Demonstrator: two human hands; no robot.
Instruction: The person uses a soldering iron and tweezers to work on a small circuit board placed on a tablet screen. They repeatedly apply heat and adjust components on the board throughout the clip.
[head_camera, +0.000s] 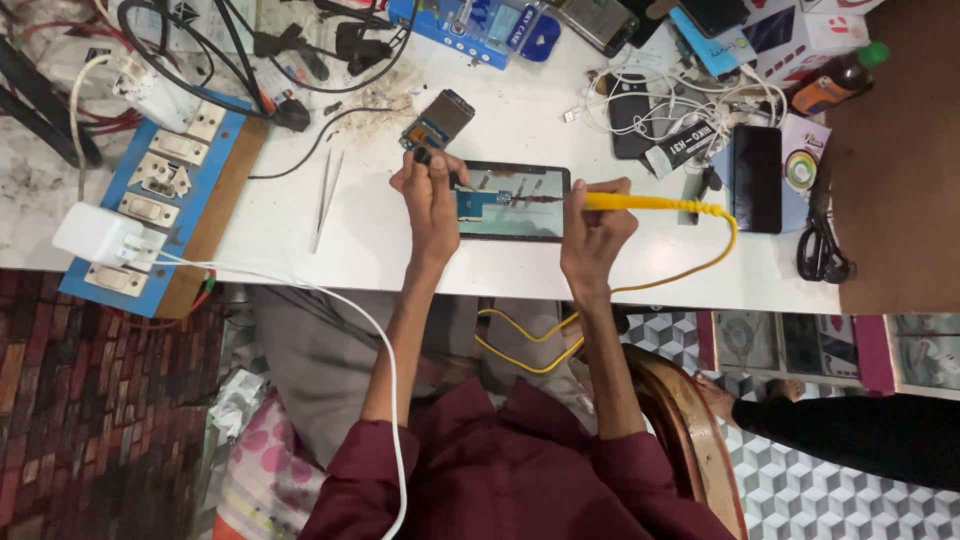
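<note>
A dark tablet-like device (512, 228) lies flat on the white table (380, 250), with a small blue circuit board (478, 204) on top of it. My left hand (430, 195) presses down on the board's left end and pinches a small dark piece. My right hand (592, 228) grips a yellow-handled soldering iron (640, 203). Its tip touches the board near the middle. The iron's yellow cord (700, 265) loops off the table edge toward my lap.
Metal tweezers (325, 195) lie left of my hands. A small opened phone (440, 120) sits behind them. A blue switchboard (165, 190) with a white charger (95, 235) is at left. A black phone (757, 178), scissors (820, 245), cables and boxes crowd the right.
</note>
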